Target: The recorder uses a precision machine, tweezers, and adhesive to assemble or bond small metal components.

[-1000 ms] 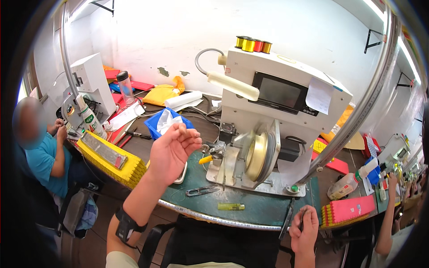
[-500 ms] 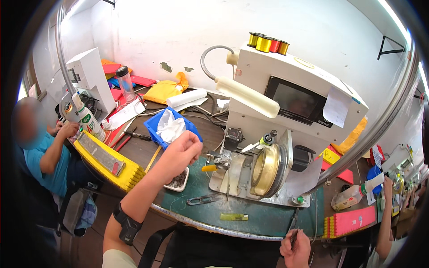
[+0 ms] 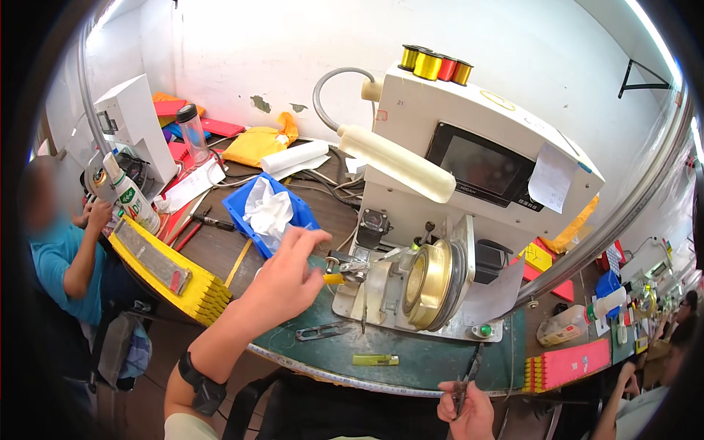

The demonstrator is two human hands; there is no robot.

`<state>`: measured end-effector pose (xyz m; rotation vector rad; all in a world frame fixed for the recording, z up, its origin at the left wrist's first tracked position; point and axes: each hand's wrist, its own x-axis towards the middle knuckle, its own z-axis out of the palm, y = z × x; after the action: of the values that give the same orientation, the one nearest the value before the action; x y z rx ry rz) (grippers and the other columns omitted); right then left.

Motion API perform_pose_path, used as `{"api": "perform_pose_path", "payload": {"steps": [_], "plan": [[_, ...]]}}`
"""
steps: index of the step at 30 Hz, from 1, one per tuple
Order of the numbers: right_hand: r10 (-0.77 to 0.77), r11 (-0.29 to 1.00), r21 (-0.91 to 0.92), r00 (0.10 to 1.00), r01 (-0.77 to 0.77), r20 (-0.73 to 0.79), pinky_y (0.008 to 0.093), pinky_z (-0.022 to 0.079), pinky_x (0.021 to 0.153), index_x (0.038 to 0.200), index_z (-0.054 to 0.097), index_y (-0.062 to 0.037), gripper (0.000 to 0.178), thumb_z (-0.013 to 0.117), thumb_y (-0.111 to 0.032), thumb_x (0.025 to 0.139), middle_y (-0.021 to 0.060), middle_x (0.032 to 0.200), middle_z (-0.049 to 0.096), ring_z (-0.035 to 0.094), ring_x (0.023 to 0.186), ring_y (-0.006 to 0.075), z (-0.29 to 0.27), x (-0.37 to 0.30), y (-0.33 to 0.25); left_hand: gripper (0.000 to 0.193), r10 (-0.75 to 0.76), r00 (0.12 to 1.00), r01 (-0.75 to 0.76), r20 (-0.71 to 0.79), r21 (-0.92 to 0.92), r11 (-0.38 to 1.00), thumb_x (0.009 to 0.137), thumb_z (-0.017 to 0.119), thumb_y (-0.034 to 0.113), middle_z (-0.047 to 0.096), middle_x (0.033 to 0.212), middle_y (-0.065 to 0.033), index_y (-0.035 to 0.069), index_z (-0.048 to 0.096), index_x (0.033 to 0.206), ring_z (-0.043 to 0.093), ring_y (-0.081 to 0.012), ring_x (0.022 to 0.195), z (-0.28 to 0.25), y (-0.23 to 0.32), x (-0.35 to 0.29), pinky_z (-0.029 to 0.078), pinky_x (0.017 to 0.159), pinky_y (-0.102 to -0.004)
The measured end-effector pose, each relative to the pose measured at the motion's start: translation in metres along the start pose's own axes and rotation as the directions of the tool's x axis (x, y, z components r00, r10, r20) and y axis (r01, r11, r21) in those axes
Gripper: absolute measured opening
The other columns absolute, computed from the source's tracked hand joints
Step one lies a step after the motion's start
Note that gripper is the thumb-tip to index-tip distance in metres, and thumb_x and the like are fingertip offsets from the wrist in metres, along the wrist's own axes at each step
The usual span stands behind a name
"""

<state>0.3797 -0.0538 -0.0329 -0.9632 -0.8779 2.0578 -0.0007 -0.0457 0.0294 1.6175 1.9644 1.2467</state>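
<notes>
One seemingly empty left hand [image 3: 290, 281], fingers now spread rather than curled, has come just beside the yellow lever [image 3: 334, 279] at its three o'clock, bringing it within reach, while the right hand [image 3: 477, 412], at the view's five o'clock, pinches a small dark tool [image 3: 460, 400].

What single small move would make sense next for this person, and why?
Perhaps close the left hand on the yellow handle: that hand looks open and very near the handle, though whether they touch is unclear, while the right hand is already busy holding a slim dark tool.
</notes>
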Motion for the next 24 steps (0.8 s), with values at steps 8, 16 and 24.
{"api": "perform_pose_path", "payload": {"steps": [8, 16, 24], "plan": [[0.233, 0.970, 0.010, 0.947, -0.241, 0.223, 0.0249, 0.035, 0.054, 0.143, 0.054, 0.0013, 0.051, 0.041, -0.038, 0.113, 0.0029, 0.082, 0.053, 0.041, 0.060, 0.0102, 0.034, 0.017, -0.003, 0.021, 0.410, 0.912, -0.401, 0.006, 0.216, 0.890, 0.086, 0.072, 0.002, 0.064, 0.116, -0.0095, 0.006, 0.074, 0.107, 0.058, -0.0281, 0.107, -0.003, 0.016, 0.015, 0.049, 0.090, -0.0359], [0.354, 0.935, -0.078, 0.882, -0.347, 0.311, 0.0276, 0.031, 0.062, 0.138, 0.053, 0.0044, 0.059, 0.026, -0.042, 0.114, 0.0013, 0.081, 0.046, 0.034, 0.065, 0.0116, 0.089, 0.059, 0.009, 0.007, 0.444, 0.895, -0.445, 0.045, 0.164, 0.880, 0.085, 0.073, 0.002, 0.067, 0.102, -0.0091, 0.002, 0.071, 0.092, 0.060, -0.0294, 0.099, 0.000, 0.010, 0.023, 0.050, 0.087, -0.0384], [0.267, 0.961, -0.007, 0.921, -0.277, 0.282, 0.0245, 0.029, 0.057, 0.121, 0.057, -0.0008, 0.046, 0.033, -0.039, 0.114, -0.0010, 0.081, 0.044, 0.032, 0.064, 0.0079, 0.122, 0.085, 0.013, 0.005, 0.474, 0.880, -0.470, -0.010, 0.108, 0.876, 0.090, 0.064, 0.002, 0.062, 0.096, -0.0127, 0.000, 0.059, 0.091, 0.056, -0.0332, 0.097, 0.004, 0.019, 0.020, 0.046, 0.089, -0.0409]]}}
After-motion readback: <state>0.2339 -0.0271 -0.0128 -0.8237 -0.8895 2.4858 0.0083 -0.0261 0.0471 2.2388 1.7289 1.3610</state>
